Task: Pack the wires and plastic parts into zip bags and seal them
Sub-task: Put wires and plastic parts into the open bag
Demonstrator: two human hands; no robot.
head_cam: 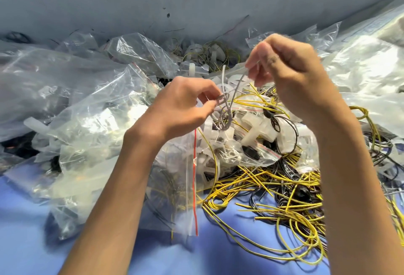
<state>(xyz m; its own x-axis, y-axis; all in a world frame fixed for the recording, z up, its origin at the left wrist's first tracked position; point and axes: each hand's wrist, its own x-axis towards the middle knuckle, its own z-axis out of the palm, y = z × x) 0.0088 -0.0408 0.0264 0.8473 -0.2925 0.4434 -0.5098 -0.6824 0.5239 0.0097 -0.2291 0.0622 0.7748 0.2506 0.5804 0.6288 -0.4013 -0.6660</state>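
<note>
Grey wire (227, 108) coiled between both hands, left (185, 104) and right (284, 60) pinching it

Bright daylight from the right
glare whitens the clear bags (360, 60) at the blue surface's (24, 244) right edge; soft shadows beneath them; right hand (288, 62) slightly blurred; frame edges bend

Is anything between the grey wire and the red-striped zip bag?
Nothing visible does. The left hand and right hand hold the grey wire in the air; the zip bag lies just below it.
</note>
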